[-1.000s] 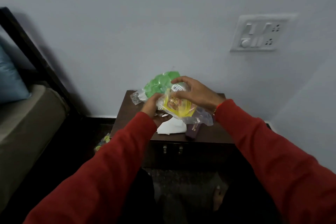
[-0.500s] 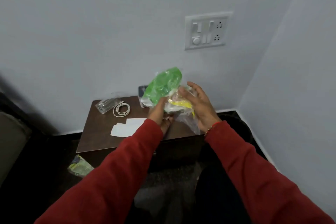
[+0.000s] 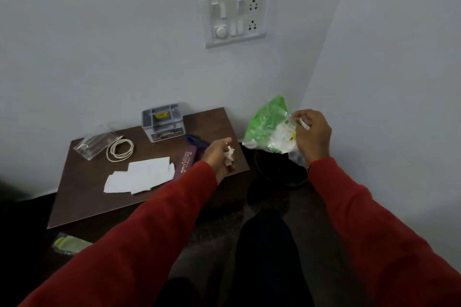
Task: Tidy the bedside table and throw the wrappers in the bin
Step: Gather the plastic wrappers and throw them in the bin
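Observation:
My right hand [image 3: 313, 133] grips a bunch of wrappers [image 3: 268, 127], green and clear plastic, above a dark bin [image 3: 279, 169] in the corner right of the bedside table [image 3: 82, 197]. My left hand [image 3: 217, 157] is closed on a crumpled white paper scrap [image 3: 229, 154] over the table's right edge. On the table lie white paper sheets [image 3: 142, 177], a purple case [image 3: 185, 163], a coiled white cable [image 3: 121, 149], a clear plastic pouch [image 3: 96, 144], a blue pen [image 3: 197, 141] and a grey organiser box [image 3: 162, 122].
A switch and socket panel [image 3: 235, 13] is on the wall above the table. A yellow-green wrapper [image 3: 68, 244] lies on the dark floor left of the table front. Walls meet in a corner just behind the bin.
My hands have parted: the right one carried the wrappers rightward off the table and over the bin, the left stayed by the table edge holding a paper scrap. The view swung right.

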Available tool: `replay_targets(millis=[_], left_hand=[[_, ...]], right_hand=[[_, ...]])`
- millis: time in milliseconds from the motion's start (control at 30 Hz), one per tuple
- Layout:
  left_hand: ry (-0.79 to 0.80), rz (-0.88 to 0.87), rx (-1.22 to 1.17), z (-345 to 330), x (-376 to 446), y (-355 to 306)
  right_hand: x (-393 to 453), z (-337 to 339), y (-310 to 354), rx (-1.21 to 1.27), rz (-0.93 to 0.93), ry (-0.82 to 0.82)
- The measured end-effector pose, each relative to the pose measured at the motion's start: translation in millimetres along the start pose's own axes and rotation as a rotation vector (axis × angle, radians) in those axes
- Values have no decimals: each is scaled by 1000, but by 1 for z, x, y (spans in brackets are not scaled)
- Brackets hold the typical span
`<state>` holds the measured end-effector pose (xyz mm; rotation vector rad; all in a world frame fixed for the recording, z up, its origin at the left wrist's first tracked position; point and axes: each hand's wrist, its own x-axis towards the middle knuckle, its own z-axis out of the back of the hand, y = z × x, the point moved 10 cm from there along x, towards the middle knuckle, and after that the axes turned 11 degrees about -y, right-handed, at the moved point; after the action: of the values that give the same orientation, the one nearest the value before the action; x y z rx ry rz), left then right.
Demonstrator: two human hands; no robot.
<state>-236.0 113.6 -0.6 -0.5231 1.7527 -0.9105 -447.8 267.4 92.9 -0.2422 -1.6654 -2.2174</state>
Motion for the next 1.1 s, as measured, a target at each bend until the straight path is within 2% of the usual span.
replay_targets(millis=[133, 300, 567, 733, 867, 900, 1000, 1100], left_hand=[[45, -52, 177, -48, 30, 23], [110, -75, 303, -105, 78, 55], [95, -4, 495, -167, 177, 115], [61, 94, 506, -185, 212, 158], [82, 152, 741, -180, 237, 192], [68, 130, 759, -179, 239, 192], [-6, 31, 694, -178, 244, 181], [-42, -33, 656, -174, 242, 165]], right_hand=[[19, 7, -53, -218, 87, 25], [39, -12, -125, -603, 204, 141], [49, -82, -215, -856, 383, 273], [27, -136, -303, -986, 258, 550], [-2, -158, -372, -944, 36, 798], [-4, -159, -378, -924, 16, 810], [3, -156, -368, -866, 114, 710], [11, -148, -345, -668, 193, 566]])
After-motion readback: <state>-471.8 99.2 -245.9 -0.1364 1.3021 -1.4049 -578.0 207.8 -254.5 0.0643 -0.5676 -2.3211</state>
